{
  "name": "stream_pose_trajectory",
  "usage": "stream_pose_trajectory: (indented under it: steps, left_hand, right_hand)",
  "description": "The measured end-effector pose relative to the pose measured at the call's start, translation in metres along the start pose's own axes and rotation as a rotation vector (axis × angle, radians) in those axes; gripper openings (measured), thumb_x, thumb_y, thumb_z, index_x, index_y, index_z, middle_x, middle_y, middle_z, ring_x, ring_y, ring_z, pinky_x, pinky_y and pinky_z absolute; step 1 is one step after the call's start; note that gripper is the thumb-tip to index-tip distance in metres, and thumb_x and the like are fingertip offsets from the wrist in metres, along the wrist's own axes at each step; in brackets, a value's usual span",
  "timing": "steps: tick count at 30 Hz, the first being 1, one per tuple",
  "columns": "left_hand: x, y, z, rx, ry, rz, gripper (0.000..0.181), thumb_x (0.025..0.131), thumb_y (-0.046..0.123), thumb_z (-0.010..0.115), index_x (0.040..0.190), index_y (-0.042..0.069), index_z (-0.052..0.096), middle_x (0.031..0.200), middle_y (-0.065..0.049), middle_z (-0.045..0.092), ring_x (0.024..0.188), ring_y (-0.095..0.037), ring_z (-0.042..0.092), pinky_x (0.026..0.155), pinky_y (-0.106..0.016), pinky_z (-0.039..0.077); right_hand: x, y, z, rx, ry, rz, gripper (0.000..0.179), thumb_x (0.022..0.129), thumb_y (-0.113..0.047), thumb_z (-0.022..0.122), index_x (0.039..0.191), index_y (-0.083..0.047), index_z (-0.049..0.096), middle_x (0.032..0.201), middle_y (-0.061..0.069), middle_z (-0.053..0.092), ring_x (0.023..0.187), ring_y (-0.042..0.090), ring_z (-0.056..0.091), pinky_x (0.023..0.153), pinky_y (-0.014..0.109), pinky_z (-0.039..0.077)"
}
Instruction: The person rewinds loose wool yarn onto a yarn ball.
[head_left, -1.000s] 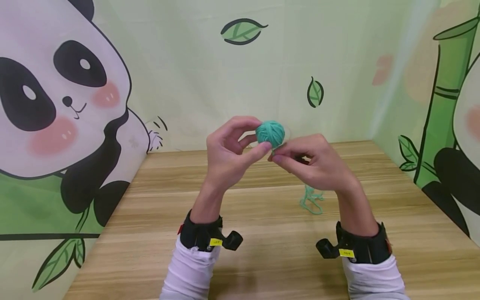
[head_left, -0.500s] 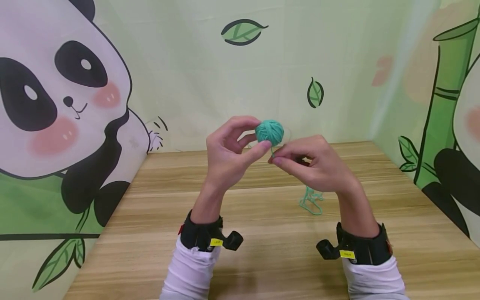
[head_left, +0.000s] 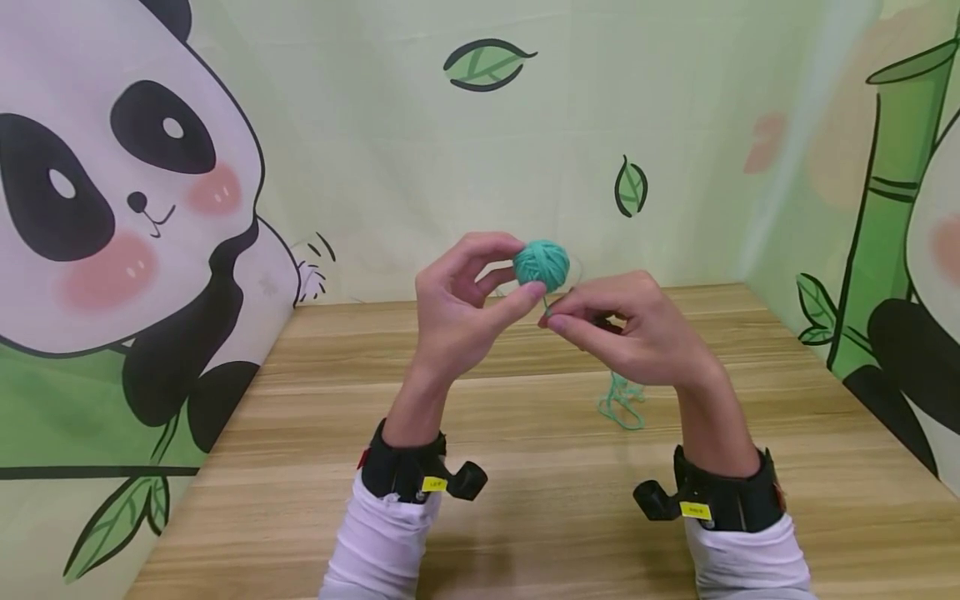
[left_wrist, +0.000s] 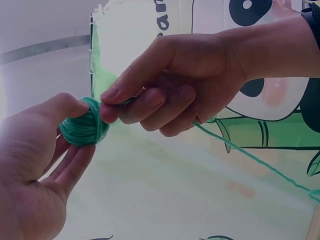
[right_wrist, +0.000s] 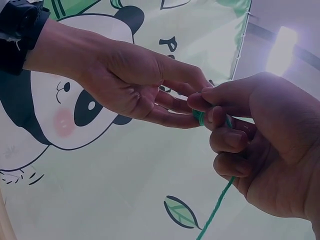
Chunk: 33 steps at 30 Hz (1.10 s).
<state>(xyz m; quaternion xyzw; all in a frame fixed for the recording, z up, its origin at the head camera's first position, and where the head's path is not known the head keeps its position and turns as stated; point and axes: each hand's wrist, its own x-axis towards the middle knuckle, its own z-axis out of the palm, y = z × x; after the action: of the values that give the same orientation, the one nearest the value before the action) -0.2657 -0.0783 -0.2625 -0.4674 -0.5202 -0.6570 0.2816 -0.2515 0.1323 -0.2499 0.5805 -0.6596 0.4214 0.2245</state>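
Little is moved since the half-second-earlier head frame: yarn ball point(head_left: 542, 267), left grip point(head_left: 468, 308) and right grip point(head_left: 628, 329) are shifted slightly right together. Ball is held up over the far half of the counter point(head_left: 337, 400), clear of it. Left grip is partly closed, ball cradled between thumb and fingers. Right grip is closed to a pinch, teal strand point(head_left: 547, 307) held between thumb and index just beside the ball on the near, right side; other fingers are curled. Strand is led on past the right grip to loose yarn point(head_left: 621, 404), left in loops on the counter to the right.

Handling, as judged: light, soft, easily squashed, not slippery; windings could be loosened if squeezed or tugged. Ball is best taken lightly round its middle; strand best pinched close in.
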Motion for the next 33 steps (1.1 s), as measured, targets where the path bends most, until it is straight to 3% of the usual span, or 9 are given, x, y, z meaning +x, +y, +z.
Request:
stream_pose_trajectory:
  steps: [7,10,14,22,30,33]
  left_hand:
    - [0.0,0.001,0.001,0.017,0.004,0.007,0.038,0.075,-0.022,0.076,0.11,-0.021,0.061,0.108,-0.026,0.062,0.101,-0.037,0.065,0.089,-0.052,0.062]
    - [0.001,0.005,0.003,0.041,0.004,0.013,0.038,0.074,-0.024,0.076,0.11,-0.022,0.061,0.107,-0.028,0.062,0.1,-0.034,0.065,0.09,-0.051,0.062]
    - [0.003,0.015,0.007,0.075,-0.008,0.015,0.037,0.074,-0.025,0.075,0.108,-0.024,0.06,0.105,-0.032,0.06,0.099,-0.031,0.064,0.089,-0.052,0.062]
    - [0.005,0.022,0.011,0.093,-0.045,-0.024,0.037,0.072,-0.026,0.076,0.107,-0.025,0.061,0.104,-0.033,0.061,0.098,-0.029,0.064,0.086,-0.051,0.063]
    - [0.004,0.022,0.01,0.084,-0.125,-0.031,0.037,0.071,-0.026,0.077,0.105,-0.023,0.062,0.104,-0.03,0.062,0.097,-0.031,0.064,0.086,-0.048,0.064]
    - [0.002,0.012,0.006,0.053,-0.157,-0.031,0.037,0.072,-0.024,0.079,0.105,-0.021,0.064,0.104,-0.028,0.063,0.097,-0.032,0.064,0.085,-0.047,0.064]
  right_hand:
    - [-0.001,-0.001,-0.002,0.014,0.024,-0.008,0.021,0.083,0.018,0.067,0.092,0.002,0.077,0.063,-0.001,0.053,0.054,0.004,0.044,0.044,0.02,0.036]
    - [-0.002,-0.001,-0.003,0.037,0.062,-0.008,0.007,0.093,0.002,0.069,0.092,0.005,0.076,0.062,0.0,0.053,0.054,0.004,0.045,0.043,0.02,0.035]
    - [-0.002,-0.002,-0.003,0.094,0.14,-0.005,0.032,0.099,-0.019,0.068,0.092,0.011,0.074,0.064,0.002,0.056,0.052,0.004,0.044,0.04,0.019,0.032]
    - [-0.001,-0.002,-0.002,0.111,0.295,-0.026,0.039,0.097,-0.021,0.072,0.087,0.016,0.071,0.066,0.003,0.057,0.051,0.004,0.043,0.039,0.017,0.031]
    - [0.0,-0.002,-0.004,0.108,0.361,-0.027,0.032,0.096,-0.013,0.072,0.086,0.017,0.07,0.065,0.002,0.059,0.049,0.003,0.042,0.039,0.016,0.031]
    - [0.0,-0.002,-0.003,0.112,0.376,-0.019,0.034,0.095,-0.015,0.073,0.085,0.017,0.069,0.066,0.001,0.062,0.048,0.004,0.043,0.039,0.016,0.033]
